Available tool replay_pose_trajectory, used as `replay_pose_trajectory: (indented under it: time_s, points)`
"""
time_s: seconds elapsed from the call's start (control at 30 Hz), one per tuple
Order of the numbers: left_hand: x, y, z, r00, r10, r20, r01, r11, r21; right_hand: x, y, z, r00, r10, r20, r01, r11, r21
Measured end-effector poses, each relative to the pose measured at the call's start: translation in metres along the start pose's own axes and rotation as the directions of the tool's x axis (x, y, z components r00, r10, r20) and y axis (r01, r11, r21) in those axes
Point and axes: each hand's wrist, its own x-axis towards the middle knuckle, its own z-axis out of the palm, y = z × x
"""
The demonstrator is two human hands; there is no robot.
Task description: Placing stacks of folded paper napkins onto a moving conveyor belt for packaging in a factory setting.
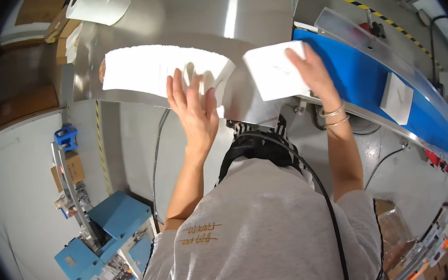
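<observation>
A long row of thin white sheets or packs (pixel 144 66), packed side by side, lies on the steel table (pixel 191 19). At its right end is my left hand (pixel 194 102), fingers spread and fingertips touching the row. My right hand (pixel 312 75) grips the right edge of a flat white square pack (pixel 277 73), thumb and fingers closed on it. This pack is between the row and the blue conveyor belt (pixel 329 57), over the table's right part. Faint marks show on its top face. Another white pack (pixel 397 99) lies farther down the belt.
A large white roll (pixel 100 6) stands on the table's far left. Clear guards (pixel 365 37) run along the belt's far side. A blue machine (pixel 118 217) is at lower left, cardboard boxes (pixel 24 108) at left. A black cable (pixel 320 184) crosses my shirt.
</observation>
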Motion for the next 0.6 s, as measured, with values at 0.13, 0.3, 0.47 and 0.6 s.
replay_pose_trajectory:
  time_s: [0.13,0.3,0.47,0.6]
  points:
    - [-0.001,-0.002,-0.003,0.998,-0.020,0.067,0.017,0.999,0.051,-0.001,0.023,-0.070,0.868,0.176,-0.465,-0.370,0.853,-0.368]
    - [-0.001,-0.001,0.002,0.999,0.020,0.030,-0.021,1.000,0.022,-0.024,0.048,-0.123,0.707,-0.301,-0.639,-0.470,0.475,-0.744]
    - [-0.002,-0.003,-0.001,0.999,0.007,0.050,-0.008,1.000,0.024,-0.016,-0.019,-0.050,0.905,-0.424,-0.021,0.337,0.748,-0.571]
    - [0.001,-0.008,0.000,0.996,0.074,0.042,-0.074,0.997,0.005,-0.001,-0.054,0.041,0.872,-0.289,0.395,0.384,0.905,-0.185]
